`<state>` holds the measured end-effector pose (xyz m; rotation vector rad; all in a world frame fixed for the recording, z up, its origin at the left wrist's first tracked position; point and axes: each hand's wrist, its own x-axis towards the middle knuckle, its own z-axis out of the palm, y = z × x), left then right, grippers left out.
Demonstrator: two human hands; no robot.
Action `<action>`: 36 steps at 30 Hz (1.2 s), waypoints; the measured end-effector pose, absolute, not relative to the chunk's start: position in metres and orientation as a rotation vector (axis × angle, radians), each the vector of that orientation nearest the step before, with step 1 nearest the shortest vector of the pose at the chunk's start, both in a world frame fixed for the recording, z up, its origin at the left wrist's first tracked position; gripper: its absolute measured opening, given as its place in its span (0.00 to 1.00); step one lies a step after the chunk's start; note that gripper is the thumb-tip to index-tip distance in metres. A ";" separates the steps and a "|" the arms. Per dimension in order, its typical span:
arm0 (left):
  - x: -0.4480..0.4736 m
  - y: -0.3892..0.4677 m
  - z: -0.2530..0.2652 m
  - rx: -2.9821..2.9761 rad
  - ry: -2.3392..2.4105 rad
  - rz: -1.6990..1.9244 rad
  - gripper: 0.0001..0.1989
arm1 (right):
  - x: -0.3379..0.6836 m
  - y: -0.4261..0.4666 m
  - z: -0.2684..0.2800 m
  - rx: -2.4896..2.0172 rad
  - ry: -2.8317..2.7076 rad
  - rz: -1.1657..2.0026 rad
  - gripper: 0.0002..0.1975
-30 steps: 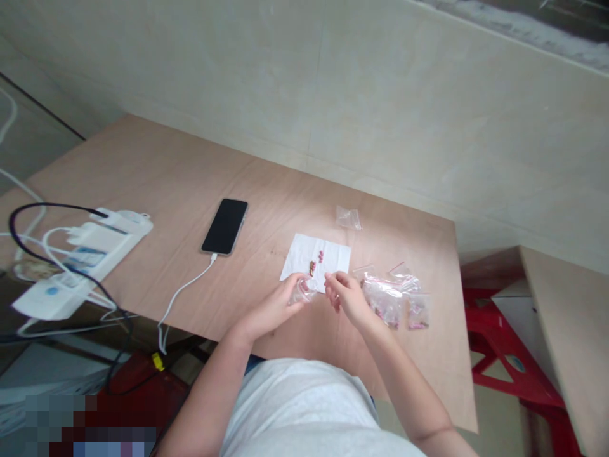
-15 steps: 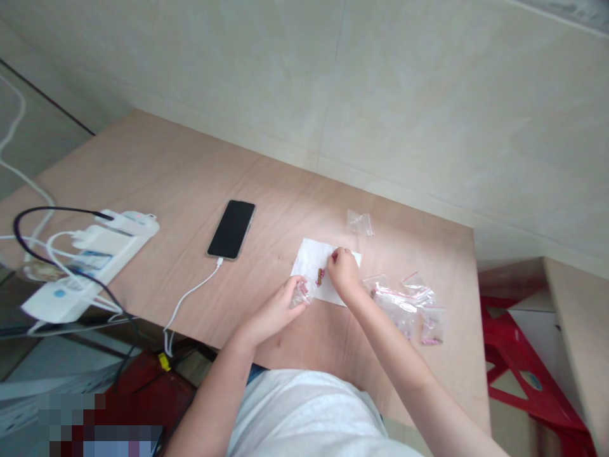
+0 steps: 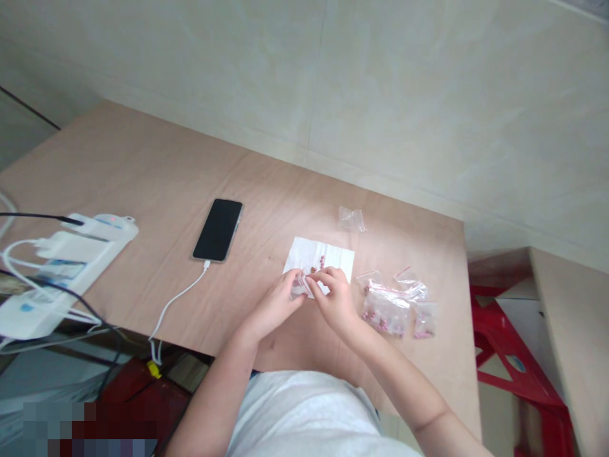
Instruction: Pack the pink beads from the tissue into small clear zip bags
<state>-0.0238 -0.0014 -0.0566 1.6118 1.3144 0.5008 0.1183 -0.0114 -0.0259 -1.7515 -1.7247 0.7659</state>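
Observation:
Between the fingers of my left hand (image 3: 276, 301) is a small clear zip bag (image 3: 297, 283) with a pinkish edge. My right hand (image 3: 335, 297) has its thumb and fingers drawn together at the mouth of this bag; whatever is pinched there is too small to make out. Both hands are over the near edge of a white paper sheet (image 3: 343, 259). Small pink pieces like beads or pills (image 3: 322, 261) lie on the sheet just beyond my fingers, with a brownish piece (image 3: 313, 270) beside them, partly hidden.
Right of the paper lie a larger clear bag (image 3: 392, 311) of pink pieces and a smaller filled bag (image 3: 425, 319). Another clear bag (image 3: 352, 219) is behind the paper. Leftward are a phone (image 3: 217, 230), its white cable (image 3: 178, 297) and a power strip (image 3: 71, 270).
My right hand has come from the paper leftward to the small bag in my left hand. Fewer pieces show on the paper, partly because my fingers cover it. The view has shifted slightly.

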 end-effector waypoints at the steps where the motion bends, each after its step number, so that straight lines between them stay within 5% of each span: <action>1: -0.025 -0.002 -0.058 1.615 1.309 0.498 0.19 | 0.120 -0.008 -0.030 -1.782 -1.700 0.740 0.10; 11: -0.033 -0.003 -0.061 1.612 1.289 0.474 0.20 | 0.132 0.042 -0.086 -2.175 -1.730 0.641 0.08; 28: -0.034 0.000 -0.062 1.641 1.328 0.450 0.18 | 0.123 0.046 -0.085 -2.213 -1.819 0.526 0.06; 36: -0.033 -0.002 -0.067 1.566 1.312 0.554 0.19 | 0.123 0.016 -0.049 -1.735 -1.787 0.718 0.04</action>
